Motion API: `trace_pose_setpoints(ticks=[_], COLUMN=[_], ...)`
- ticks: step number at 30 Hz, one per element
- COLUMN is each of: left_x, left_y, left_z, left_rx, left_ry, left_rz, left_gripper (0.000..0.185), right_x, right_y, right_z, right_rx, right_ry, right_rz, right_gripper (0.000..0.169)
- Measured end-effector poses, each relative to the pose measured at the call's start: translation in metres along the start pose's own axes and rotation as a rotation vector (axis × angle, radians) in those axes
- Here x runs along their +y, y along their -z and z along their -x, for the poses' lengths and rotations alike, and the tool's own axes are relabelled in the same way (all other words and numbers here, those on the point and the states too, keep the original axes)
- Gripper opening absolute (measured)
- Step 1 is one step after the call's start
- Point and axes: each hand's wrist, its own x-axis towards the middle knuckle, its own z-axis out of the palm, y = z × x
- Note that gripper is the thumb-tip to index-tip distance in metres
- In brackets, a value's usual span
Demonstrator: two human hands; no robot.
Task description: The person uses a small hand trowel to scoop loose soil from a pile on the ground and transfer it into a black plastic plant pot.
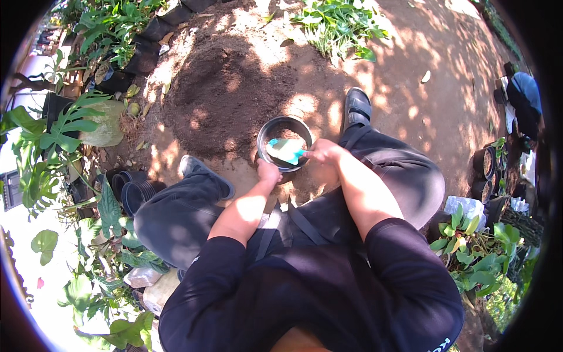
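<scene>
Between my feet stands a round black plastic plant pot [263, 132] with some soil [286, 133] inside. My left hand [268, 170] grips the pot's near rim, thumb and fingers closed on it. In my right hand [323, 152] is the handle of a turquoise hand trowel [288, 150]. The trowel's blade lies across the pot's opening, pointing left, and is bright with sunlight. Whether the blade touches the soil I cannot tell. Just beyond the pot spreads a mound of dark loose soil [220, 97].
Stacked black pots [136, 193] sit by my left knee, near a large stone [103, 123] and leafy plants [70, 132]. A clump of uprooted-looking green plants [341, 26] lies ahead. More pots [484, 163] and a plastic-wrapped bundle [466, 211] line the right side.
</scene>
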Motion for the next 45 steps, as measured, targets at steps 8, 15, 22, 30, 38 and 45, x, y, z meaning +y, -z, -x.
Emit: trace_pose_setpoints(ticks=[8,15,22,30,38,45], left_x=[-0.011,-0.022,-0.004,-0.019,0.007,-0.005], left_y=[0.027,0.015,0.027,0.049,0.047,0.014], left_z=[-0.053,-0.038,-0.024,-0.056,-0.045,-0.023], left_rx=[0.122,-0.246,-0.018,0.185,0.0,-0.064], left_ry=[-0.344,0.09,0.023,0.08,-0.227,-0.114], left_rz=[-0.437,0.148,-0.107,0.055,-0.345,-0.047], left_gripper=[0.033,0.038,0.057,0.034,0.032,0.025], right_x=[-0.01,-0.022,-0.04,-0.052,-0.042,-0.04], right_y=[0.01,0.013,0.021,0.021,0.024,0.018], right_z=[0.009,0.008,0.021,0.023,0.014,0.017], right_rx=[-0.03,0.079,0.073,0.046,-0.017,0.094], right_ry=[0.027,0.142,-0.002,-0.102,0.068,-0.043], right_rz=[0.192,0.23,0.123,0.104,0.111,0.202], right_gripper=[0.041,0.041,0.045,0.041,0.042,0.04])
